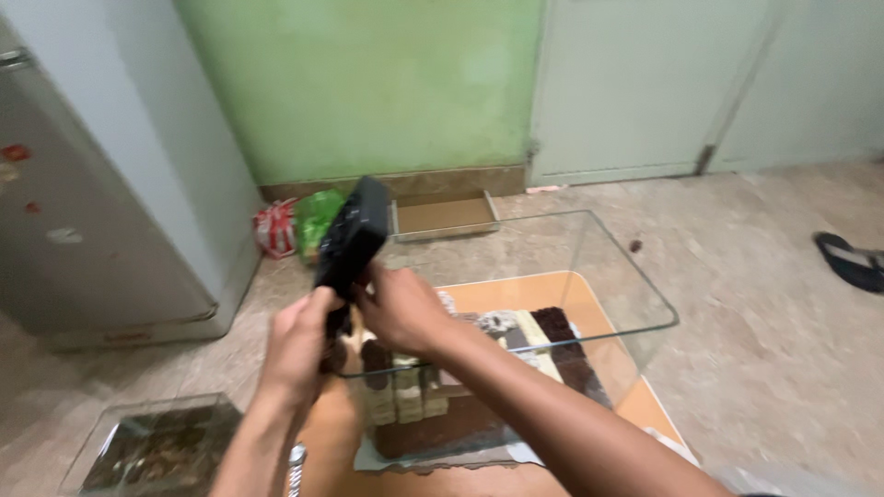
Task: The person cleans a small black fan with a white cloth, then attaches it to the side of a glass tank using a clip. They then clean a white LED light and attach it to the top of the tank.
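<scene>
The black device, a flat rectangular unit, is held tilted above the near left corner of the glass tank, its far end raised toward the wall. The left hand is closed around the device's lower end, carrying its weight from below. The right hand pinches the same end from the right, fingers curled on it, which steadies the unit while it is worked; the exact contact is blurred. The tank stands open-topped on an orange board and contains dark and pale blocks, stacked along its near wall. A second glass container sits near left on the floor. A fridge stands far left.
</scene>
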